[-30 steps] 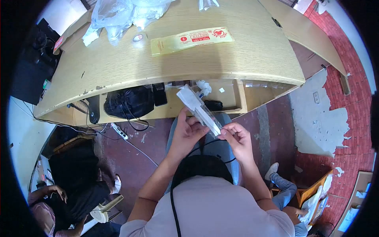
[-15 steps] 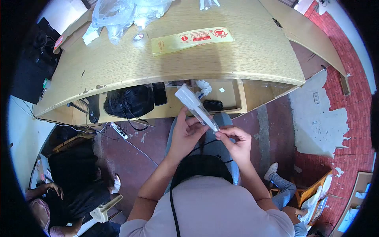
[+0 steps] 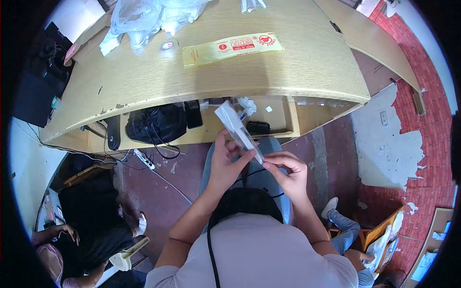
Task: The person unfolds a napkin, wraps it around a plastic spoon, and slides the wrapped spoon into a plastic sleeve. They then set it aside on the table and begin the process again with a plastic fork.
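Note:
A narrow clear plastic sleeve (image 3: 238, 130) with white pieces inside is held aslant over my lap, below the desk edge. My left hand (image 3: 226, 161) grips its middle between thumb and fingers. At its lower end, my right hand (image 3: 288, 172) pinches the sleeve between thumb and forefinger. On the desktop (image 3: 307, 67) lies a flat yellow packet (image 3: 235, 49) with red print. To its left are a small roll (image 3: 168, 46) and a heap of clear plastic bags (image 3: 144, 21).
An open drawer (image 3: 276, 117) under the desktop holds a black case (image 3: 258, 127) and crumpled white plastic. Left of it are a black bag (image 3: 156, 124) and a phone-like object. A power strip (image 3: 144, 158) lies on the floor. People sit at both lower sides.
The sleeve has tilted slightly steeper, its lower end shifting a little left and down. Both hands keep hold of it, with the right fingers moved slightly.

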